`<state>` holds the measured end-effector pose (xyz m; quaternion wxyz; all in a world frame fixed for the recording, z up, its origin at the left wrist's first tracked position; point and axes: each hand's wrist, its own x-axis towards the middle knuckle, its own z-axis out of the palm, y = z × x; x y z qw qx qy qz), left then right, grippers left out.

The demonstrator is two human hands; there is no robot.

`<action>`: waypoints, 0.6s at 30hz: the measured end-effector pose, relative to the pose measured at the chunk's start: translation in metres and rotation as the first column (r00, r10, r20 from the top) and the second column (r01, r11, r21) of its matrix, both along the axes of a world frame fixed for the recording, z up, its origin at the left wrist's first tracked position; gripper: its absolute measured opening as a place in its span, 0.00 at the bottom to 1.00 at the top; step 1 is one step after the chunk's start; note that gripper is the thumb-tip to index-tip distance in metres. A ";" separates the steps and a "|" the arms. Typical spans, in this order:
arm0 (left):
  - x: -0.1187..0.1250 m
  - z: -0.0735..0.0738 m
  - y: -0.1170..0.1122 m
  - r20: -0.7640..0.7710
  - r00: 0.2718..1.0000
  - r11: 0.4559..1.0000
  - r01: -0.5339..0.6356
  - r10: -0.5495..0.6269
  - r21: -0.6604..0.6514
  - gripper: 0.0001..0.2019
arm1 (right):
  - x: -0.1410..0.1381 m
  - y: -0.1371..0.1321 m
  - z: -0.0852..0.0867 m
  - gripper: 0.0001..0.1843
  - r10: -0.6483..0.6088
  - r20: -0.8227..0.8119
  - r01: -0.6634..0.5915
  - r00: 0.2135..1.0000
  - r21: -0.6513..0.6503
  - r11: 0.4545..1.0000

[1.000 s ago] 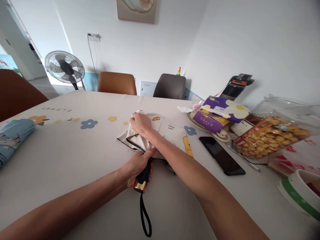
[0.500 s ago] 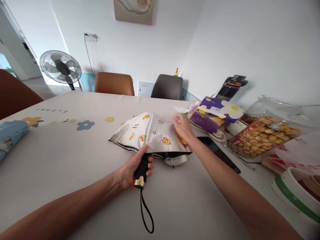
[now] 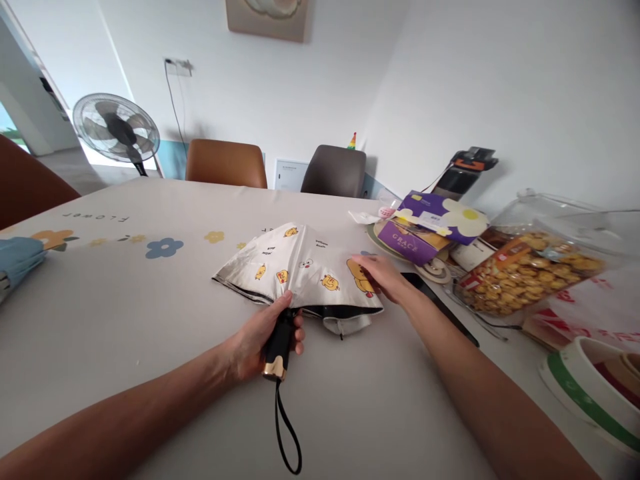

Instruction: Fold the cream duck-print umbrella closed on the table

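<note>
A partly folded umbrella (image 3: 300, 267) lies on the table, its white canopy printed with yellow cartoon ducks and lined in black. My left hand (image 3: 267, 333) is wrapped round its black handle (image 3: 281, 343), thumb up against the canopy's lower edge. The handle ends in a gold cap, from which a black wrist strap (image 3: 287, 427) hangs toward me. At the canopy's right edge is my right hand (image 3: 384, 275), its fingers stretched out against the fabric beside a large duck print. Part of those fingers is hidden.
Right of my hand lies a black phone (image 3: 440, 310). Beyond it are a purple box (image 3: 415, 240), a clear tub of snacks (image 3: 535, 267) and a white-and-green round container (image 3: 575, 380). A folded blue item (image 3: 20, 263) sits at the table's left edge.
My right hand has come down and slightly right, from above the canopy to its right edge. My left hand keeps its hold on the handle. The view has shifted slightly.
</note>
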<state>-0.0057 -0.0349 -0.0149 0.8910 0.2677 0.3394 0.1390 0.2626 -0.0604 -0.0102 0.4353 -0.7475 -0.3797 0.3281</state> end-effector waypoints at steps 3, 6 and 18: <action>0.000 -0.002 0.001 0.000 1.000 1.000 0.015 -0.015 0.006 0.18 | 0.000 -0.005 0.009 0.20 0.144 0.000 -0.143 0.990 -0.124 0.982; -0.002 -0.004 0.001 0.012 1.000 1.000 0.016 -0.016 0.011 0.18 | -0.004 -0.007 0.017 0.16 0.153 -0.132 -0.169 0.979 -0.121 0.978; -0.001 -0.007 0.003 -0.006 0.999 0.999 0.041 -0.041 0.006 0.19 | -0.029 -0.015 0.067 0.14 -0.124 0.261 0.073 0.957 0.199 0.977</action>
